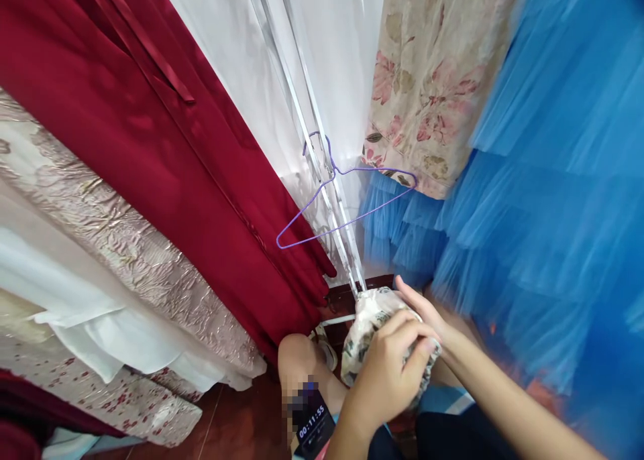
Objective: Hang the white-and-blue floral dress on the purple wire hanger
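Note:
A bunched white garment with a dark floral print lies in front of me, between my two hands. Its lower right edge looks gathered. My left hand is closed on the near side of the fabric, fingers curled. Along the right side of the same garment my right hand presses against it; one digit extends, while the others are partly hidden behind my left hand and the cloth. A purple wire hanger hangs on a pale metal stand just beyond the garment.
Long dark red fabric and textured pinkish fabric hang on the left. Blue layered tulle and a floral panel hang on the right. A phone showing a timer rests by my leg. The floor is reddish brown.

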The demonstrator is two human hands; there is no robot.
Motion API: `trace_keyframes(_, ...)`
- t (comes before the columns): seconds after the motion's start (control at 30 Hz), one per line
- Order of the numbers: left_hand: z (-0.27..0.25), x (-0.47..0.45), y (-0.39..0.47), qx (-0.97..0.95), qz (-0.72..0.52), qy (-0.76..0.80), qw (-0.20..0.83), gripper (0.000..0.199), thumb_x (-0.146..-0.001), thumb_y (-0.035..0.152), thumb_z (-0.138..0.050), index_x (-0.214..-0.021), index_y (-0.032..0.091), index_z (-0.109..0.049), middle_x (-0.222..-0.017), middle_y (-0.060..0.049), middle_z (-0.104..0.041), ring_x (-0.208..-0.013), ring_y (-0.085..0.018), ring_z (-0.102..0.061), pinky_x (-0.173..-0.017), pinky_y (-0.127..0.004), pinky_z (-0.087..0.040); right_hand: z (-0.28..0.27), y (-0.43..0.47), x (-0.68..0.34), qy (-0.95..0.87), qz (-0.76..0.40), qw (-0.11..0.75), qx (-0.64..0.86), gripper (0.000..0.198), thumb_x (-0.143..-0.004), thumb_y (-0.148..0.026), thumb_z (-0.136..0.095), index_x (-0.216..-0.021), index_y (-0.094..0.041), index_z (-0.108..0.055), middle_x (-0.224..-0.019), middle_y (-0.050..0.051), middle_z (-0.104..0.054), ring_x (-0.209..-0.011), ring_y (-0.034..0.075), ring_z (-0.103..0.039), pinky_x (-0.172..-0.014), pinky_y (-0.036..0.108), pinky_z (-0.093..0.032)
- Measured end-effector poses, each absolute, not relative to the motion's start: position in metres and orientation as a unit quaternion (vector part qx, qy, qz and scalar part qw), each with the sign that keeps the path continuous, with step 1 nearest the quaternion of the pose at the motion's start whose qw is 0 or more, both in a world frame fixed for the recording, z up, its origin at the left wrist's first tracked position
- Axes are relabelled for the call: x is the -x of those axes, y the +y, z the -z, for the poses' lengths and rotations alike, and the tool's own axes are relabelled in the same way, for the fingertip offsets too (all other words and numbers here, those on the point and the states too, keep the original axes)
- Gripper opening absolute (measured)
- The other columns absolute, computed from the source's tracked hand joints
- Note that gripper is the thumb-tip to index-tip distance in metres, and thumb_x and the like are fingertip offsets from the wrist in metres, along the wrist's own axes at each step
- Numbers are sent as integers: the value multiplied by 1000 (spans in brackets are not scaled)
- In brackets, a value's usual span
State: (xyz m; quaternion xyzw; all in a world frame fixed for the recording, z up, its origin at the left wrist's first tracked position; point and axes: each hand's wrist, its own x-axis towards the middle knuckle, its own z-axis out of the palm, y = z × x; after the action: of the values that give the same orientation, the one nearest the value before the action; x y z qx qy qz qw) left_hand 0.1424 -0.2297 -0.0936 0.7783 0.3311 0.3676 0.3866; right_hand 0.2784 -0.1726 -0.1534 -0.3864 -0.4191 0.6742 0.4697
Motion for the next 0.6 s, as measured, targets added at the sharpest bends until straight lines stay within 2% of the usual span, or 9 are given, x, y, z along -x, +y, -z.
trace_keyframes(0.1, 90, -124, -240, -745, -428, 333, 389, 24, -97, 19, -54, -113, 25, -70, -96, -6, -69, -88, -19, -65, -82, -31, -52, 141, -184, -280, -338, -768, 433, 330, 49, -70, -66, -72, -56, -21, -61, -48, 2, -55, -46, 17, -52, -49, 30, -48)
trace_keyframes(0.2, 81, -100, -233, -690, -518, 373, 342, 22, -96, 24, -55, -112, 25, -69, -100, -7, -68, -91, -21, -64, -81, -31, -52, 131, -199, -281, -287, -830, 408, 251, 27, -64, -41, -84, -73, -18, -72, -64, 3, -67, -59, 17, -63, -66, 29, -54)
trace_keyframes(0.27, 86, -89, -222, -695, -497, 382, 352, 25, -96, 33, -55, -115, 23, -68, -113, -9, -66, -104, -24, -61, -93, -34, -48, 128, -208, -286, -294, -852, 375, 215, 34, -60, -31, -86, -90, -18, -75, -78, 5, -72, -70, 19, -68, -73, 28, -55)
trace_keyframes(0.33, 105, -81, -212, -714, -411, 359, 438, 37, -98, 47, -48, -113, 21, -69, -119, -11, -64, -114, -27, -56, -104, -39, -42, 132, -213, -294, -315, -880, 307, 176, 50, -54, -32, -89, -99, -14, -75, -83, 7, -73, -69, 17, -67, -67, 24, -54)
trace_keyframes(0.4, 134, -75, -206, -681, -331, 363, 543, 64, -100, 61, -22, -94, 20, -71, -105, -12, -66, -104, -28, -59, -99, -41, -45, 142, -213, -305, -350, -898, 237, 124, 64, -49, -36, -92, -103, -8, -75, -80, 8, -72, -61, 14, -62, -58, 20, -51)
trace_keyframes(0.43, 148, -72, -205, -661, -297, 397, 563, 67, -97, 67, -21, -89, 21, -69, -99, -11, -65, -99, -27, -59, -95, -41, -46, 148, -212, -312, -368, -900, 216, 91, 67, -46, -35, -93, -103, -5, -75, -77, 7, -70, -57, 12, -59, -54, 19, -49)
trace_keyframes(0.5, 169, -65, -205, -663, -226, 420, 577, 66, -89, 77, -31, -80, 20, -64, -82, -7, -59, -80, -24, -55, -78, -39, -48, 162, -210, -328, -397, -893, 210, 23, 66, -45, -32, -94, -100, -1, -75, -70, 5, -67, -52, 9, -53, -48, 16, -45)
trace_keyframes(0.6, 175, -53, -205, -693, -153, 389, 587, 65, -75, 80, -55, -57, 18, -50, -60, -2, -42, -60, -17, -41, -59, -33, -39, 178, -211, -352, -405, -874, 267, -25, 63, -46, -31, -94, -98, -2, -74, -66, 1, -63, -50, 7, -49, -45, 13, -42)
